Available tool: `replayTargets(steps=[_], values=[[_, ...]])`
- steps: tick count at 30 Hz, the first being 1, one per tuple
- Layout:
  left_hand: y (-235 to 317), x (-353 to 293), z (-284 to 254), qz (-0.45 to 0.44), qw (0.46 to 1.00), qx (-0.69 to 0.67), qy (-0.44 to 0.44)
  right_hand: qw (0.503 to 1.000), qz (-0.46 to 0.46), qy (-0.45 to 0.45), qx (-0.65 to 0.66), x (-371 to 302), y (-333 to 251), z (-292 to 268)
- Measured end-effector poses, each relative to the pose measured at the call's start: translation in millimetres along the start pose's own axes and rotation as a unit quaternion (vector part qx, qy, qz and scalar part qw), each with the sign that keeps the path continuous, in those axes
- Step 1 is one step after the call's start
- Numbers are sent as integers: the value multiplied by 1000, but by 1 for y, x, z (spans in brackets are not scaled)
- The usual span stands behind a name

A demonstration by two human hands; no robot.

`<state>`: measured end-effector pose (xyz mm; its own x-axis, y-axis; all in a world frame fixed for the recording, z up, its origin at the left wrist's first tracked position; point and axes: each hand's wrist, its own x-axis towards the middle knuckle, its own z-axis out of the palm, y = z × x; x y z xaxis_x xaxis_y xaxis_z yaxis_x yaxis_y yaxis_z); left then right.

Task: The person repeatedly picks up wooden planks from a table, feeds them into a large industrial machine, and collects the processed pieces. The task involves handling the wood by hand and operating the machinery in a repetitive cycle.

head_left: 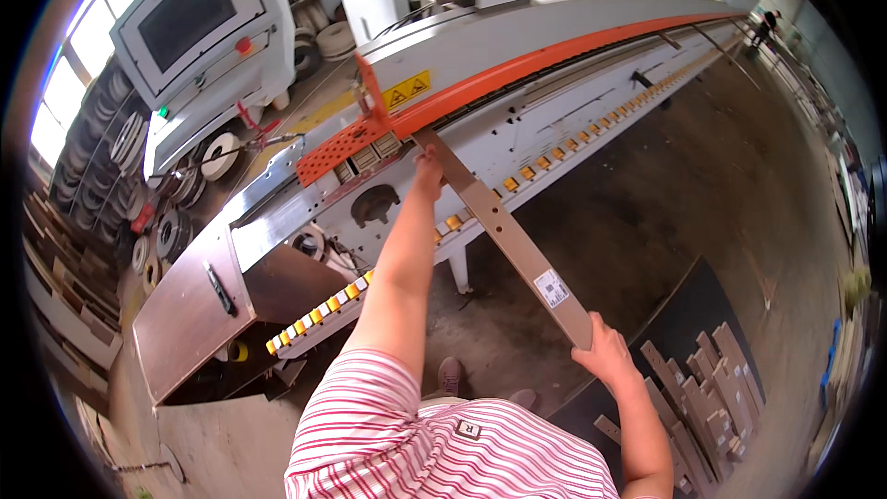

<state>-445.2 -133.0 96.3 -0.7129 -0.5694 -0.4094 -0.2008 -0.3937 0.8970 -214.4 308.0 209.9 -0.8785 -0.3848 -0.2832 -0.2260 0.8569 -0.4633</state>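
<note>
Head view: just past the red-and-white striped shirt (462,448), the right hand (610,351) has its fingers wrapped around the near end of a long brown board (525,254) bearing a white label and dark holes, while more brown strips (711,393) lie on a dark sheet (698,300) to the right. The board slants away over a row of yellow rollers (545,163) to the machine's orange guard (517,69), where the left hand (428,173) touches its far end, though whether those fingers grip it I cannot tell. Farther off stand a control panel (242,0) and, at left, racked rolls (129,140).
</note>
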Motion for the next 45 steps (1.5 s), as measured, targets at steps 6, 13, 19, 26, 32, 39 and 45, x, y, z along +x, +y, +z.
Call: replayTargets(steps=[6, 13, 19, 26, 32, 39, 45], values=[[-27, -199, -11, 35, 967, -167, -190, 986, -33, 139, -86, -15, -24, -1], [-8, -275, -46, 60, 938, -208, -270, 999, -19, -1, -28, -1, -98, 33], [-12, -186, -83, 20, 983, -162, -82, 996, 2, -78, 42, -26, -92, 73], [6, -55, -136, -3, 979, -188, -79, 1000, -12, -10, 11, -70, -57, 93], [3, -50, -127, -12, 976, -203, -79, 999, -12, -32, 9, -52, -81, 94], [6, -44, -117, -4, 992, -125, -18, 997, 6, -79, 12, -44, -85, 74], [7, -39, -111, -3, 992, -126, -5, 993, 24, -111, 23, -34, -84, 69]])
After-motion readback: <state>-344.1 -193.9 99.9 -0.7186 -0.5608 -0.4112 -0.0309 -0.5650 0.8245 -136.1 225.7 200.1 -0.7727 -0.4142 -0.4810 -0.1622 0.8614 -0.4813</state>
